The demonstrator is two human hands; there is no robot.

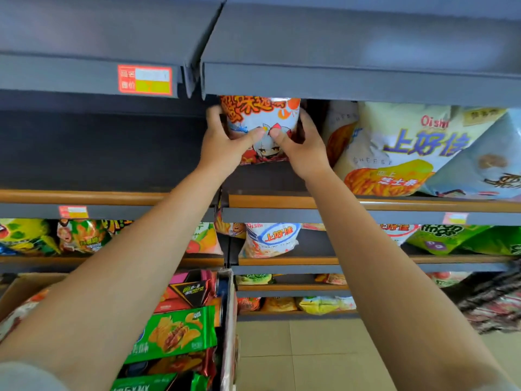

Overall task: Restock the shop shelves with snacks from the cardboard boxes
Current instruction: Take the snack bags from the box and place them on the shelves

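A white and orange snack bag [260, 119] with a cartoon face stands upright at the left end of an upper shelf [270, 201]. My left hand [225, 145] grips its left side, thumb across the front. On the bag's right side my right hand [301, 148] holds it the same way. The top of the bag is hidden behind the shelf above. Below my left arm sits an open cardboard box [229, 328] full of snack packs, with a green chips pack [174, 333] on top.
Large Oishi cheese bags [394, 148] lean on the shelf just right of the held bag. The shelf section to the left [84, 153] holds nothing. Lower shelves carry several snack bags [270, 239]. Tiled floor [296, 354] lies below right.
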